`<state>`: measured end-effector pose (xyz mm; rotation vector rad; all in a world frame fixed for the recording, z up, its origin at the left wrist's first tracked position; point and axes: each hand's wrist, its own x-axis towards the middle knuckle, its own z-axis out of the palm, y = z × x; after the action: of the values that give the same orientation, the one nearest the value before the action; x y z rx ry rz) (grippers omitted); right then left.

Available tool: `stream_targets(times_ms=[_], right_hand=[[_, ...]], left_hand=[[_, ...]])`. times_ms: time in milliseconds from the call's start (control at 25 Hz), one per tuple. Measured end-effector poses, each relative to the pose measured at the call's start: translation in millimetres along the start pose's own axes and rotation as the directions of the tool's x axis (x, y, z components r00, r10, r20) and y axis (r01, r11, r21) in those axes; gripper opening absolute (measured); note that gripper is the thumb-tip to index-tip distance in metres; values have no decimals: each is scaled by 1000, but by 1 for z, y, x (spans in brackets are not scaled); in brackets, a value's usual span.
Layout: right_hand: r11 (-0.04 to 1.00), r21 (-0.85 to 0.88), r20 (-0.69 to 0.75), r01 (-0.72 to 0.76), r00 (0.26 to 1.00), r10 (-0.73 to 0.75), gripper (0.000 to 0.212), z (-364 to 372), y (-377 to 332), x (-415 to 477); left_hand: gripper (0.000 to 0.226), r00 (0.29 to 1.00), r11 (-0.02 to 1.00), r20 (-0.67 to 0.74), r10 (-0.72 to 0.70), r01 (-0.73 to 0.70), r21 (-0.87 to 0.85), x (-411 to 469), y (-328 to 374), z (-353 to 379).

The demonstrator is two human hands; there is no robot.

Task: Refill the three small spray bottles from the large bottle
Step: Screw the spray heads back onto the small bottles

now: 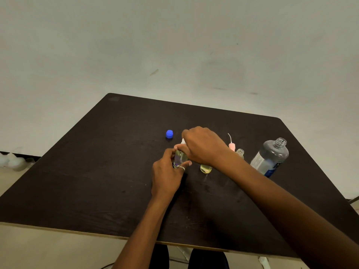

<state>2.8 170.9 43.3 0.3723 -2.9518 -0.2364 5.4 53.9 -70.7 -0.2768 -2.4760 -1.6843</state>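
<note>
My left hand (pixel 167 173) grips a small clear spray bottle (pixel 179 159) standing on the dark table (pixel 97 171). My right hand (pixel 202 145) pinches its white spray top (pixel 183 141) from above. A second small bottle (pixel 206 168) with yellowish liquid stands just right, half hidden under my right wrist. A third small bottle (pixel 240 153) stands uncapped, with a pink spray head (pixel 231 145) and its tube beside it. The large clear bottle (pixel 271 157) stands uncapped at the right.
A blue cap (pixel 169 134) lies on the table behind the bottles. The table's front edge runs close to my body, and a plain wall lies past its far edge. White objects (pixel 13 161) lie on the floor at the left.
</note>
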Motion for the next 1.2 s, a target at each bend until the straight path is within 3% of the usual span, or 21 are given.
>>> stream_targets(times_ms=[240,600,760,920,1000,1080,1200], right_hand=[[988,-33,-34,-150,988,149,38,-4,-15,-5],[954,60,-53,-294,953,297,33,-5,-26,-10],[952,71,-27,-298,953,301,52,-11,-25,-14],[922,168,-131,-348,919,371,69,-32,-6,-26],[900,245,-145,-359,905,400,71,-46,11,-33],[895,292,-130,-337,913,386,64,-56,32,-39],[902,316,-103,-294,934,341,39,-57,57,-46]], left_hand=[[38,1000,1000,4,-8,8,3,-2,1,-1],[35,999,999,-24,39,-39,-11,-5,0,-2],[38,997,997,2,71,-71,-13,-7,5,-3],[90,999,999,49,-6,8,-33,-13,8,-5],[103,997,995,21,-80,81,-60,-23,13,-7],[92,991,995,-117,-65,55,-82,-39,15,-11],[53,966,989,-230,116,-133,-58,-62,22,-11]])
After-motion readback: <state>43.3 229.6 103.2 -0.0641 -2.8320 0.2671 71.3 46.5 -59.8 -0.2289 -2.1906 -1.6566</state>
